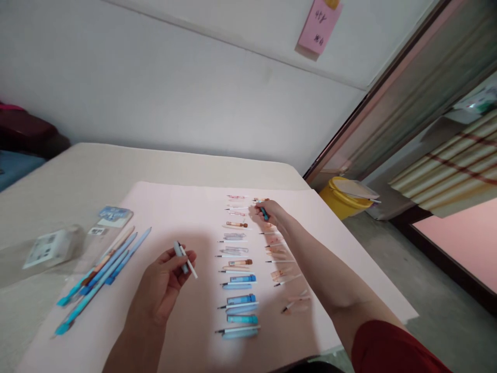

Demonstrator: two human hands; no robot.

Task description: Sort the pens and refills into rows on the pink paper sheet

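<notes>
Over the left part of the pink sheet, my left hand (165, 280) is closed on a light blue pen barrel (179, 253) and a thin white pen refill (191, 266), held together between thumb and fingers. My right hand (272, 210) reaches to the far end of the right-hand row, pinching a teal pen part (264, 213) just above the sheet. Close to its fingertips lies a brown pen part (261, 199). A middle row of separated pen pieces runs toward me, among them a blue barrel (241, 299) and a teal barrel (242, 319). My right forearm partly covers the right-hand row.
Several long blue pens (130, 254) lie at the left beside a blue-and-white packet (113, 215) and a clear plastic bag (70, 241). The pink sheet (174, 207) covers much of the white table (186, 163), which meets a wall. A yellow bucket (344, 202) stands on the floor at right.
</notes>
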